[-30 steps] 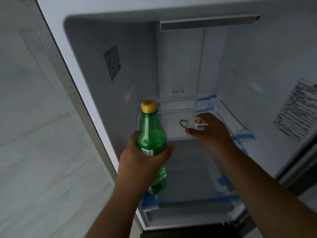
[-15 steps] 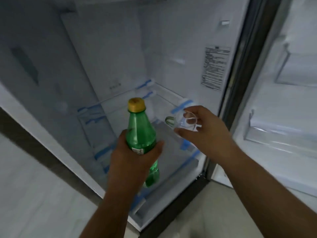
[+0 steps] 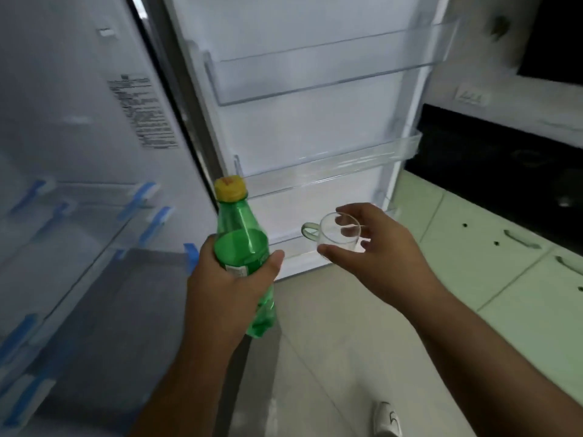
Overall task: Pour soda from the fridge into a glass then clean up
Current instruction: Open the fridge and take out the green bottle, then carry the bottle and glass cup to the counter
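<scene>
The left hand [image 3: 220,288] grips a green soda bottle [image 3: 241,247] with yellow cap, upright, near the open fridge door [image 3: 315,127]. The right hand [image 3: 375,253] holds a clear glass cup [image 3: 339,234] just right of the bottle.

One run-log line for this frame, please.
left hand: holds green soda bottle, upright, yellow cap on | right hand: holds empty clear glass | fridge door: open | pour: not begun
</scene>
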Demonstrator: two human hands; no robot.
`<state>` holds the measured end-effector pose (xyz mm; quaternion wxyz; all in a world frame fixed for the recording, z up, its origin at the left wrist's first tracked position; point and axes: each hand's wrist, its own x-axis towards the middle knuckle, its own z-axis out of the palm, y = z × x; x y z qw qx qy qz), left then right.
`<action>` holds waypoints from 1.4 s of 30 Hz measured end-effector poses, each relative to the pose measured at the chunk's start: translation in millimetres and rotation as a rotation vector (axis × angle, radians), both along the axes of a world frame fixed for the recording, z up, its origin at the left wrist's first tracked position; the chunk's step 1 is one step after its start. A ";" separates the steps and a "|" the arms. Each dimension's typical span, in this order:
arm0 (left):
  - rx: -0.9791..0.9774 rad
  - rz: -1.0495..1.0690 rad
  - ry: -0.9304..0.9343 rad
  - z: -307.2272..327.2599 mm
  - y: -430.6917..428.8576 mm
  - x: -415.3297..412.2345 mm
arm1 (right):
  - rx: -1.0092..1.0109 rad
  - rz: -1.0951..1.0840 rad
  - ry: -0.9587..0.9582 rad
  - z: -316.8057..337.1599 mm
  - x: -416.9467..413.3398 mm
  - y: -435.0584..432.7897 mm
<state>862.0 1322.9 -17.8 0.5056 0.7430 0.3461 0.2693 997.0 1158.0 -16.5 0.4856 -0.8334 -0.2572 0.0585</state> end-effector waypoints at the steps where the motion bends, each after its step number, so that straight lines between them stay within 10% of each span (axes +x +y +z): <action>1: -0.004 -0.046 0.000 0.4 -11.8 10.4 | -0.003 -0.041 -0.005 0.9 3.4 -16.0; 20: 0.023 -0.750 -0.032 8.4 -245.9 161.2 | -0.065 -0.737 0.031 10.0 22.6 -293.7; 42: 0.082 -1.517 -0.047 -8.1 -337.7 160.2 | -0.044 -1.489 0.110 -1.9 -124.5 -323.0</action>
